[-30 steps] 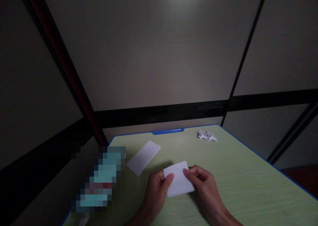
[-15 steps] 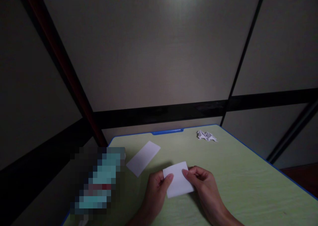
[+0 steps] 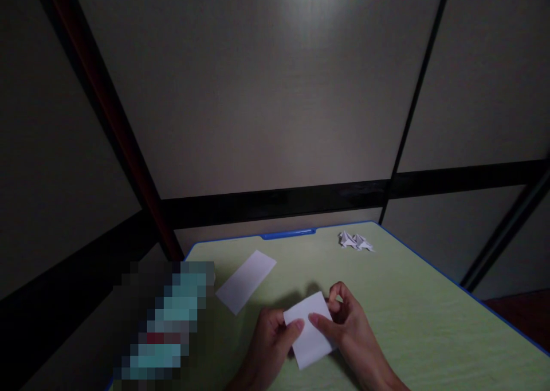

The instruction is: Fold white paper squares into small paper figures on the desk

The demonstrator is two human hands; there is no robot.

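Grip on both edges, paper (image 3: 310, 339) between

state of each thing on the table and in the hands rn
square paper: held in both hands, tilted
left hand: closed on the square's left side, thumb on top
right hand: gripping its right side
paper strip: lying flat
two folded paper figures: folded, side by side
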